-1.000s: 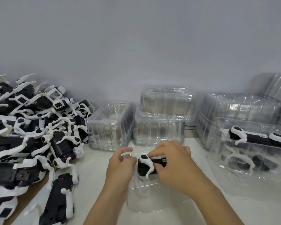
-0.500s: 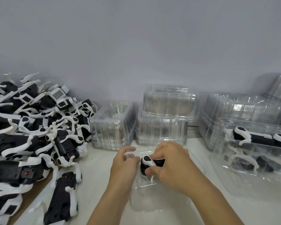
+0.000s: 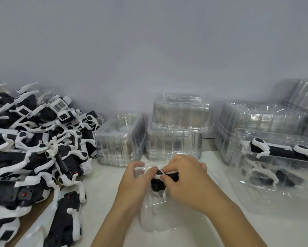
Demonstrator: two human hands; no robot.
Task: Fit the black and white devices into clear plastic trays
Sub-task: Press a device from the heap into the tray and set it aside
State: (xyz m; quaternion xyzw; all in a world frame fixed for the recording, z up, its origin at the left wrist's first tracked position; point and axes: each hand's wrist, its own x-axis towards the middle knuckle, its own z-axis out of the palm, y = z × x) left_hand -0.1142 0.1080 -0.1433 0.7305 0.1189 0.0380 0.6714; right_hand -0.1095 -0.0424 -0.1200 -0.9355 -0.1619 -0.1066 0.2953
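- My right hand (image 3: 183, 180) now pinches the device (image 3: 158, 182) by its top end, thumb and fingertips curled around the white cap, and it sits lower in the tray (image 3: 167, 221) than a second ago, when most of its black body stood clear above the rim.
- My left hand (image 3: 133, 180) stays clamped on the tray's far left wall, fingers over the edge and thumb towards the device, steadying the clear plastic on the tabletop (image 3: 105, 193).
- So the device is going down into the tray between my two hands, not yet fully seated as far as I can judge; its lower part is blurred behind the plastic.
- That reads to me as the press-in step nearly done: a bit more push, then release.
- The pile of devices (image 3: 34, 148) waits to my left, with one loose device (image 3: 66, 220) lying nearest me.
- Stacks of empty trays (image 3: 178, 129) stand against the wall behind my hands.
- On my right a filled tray (image 3: 283, 157) already holds its device.
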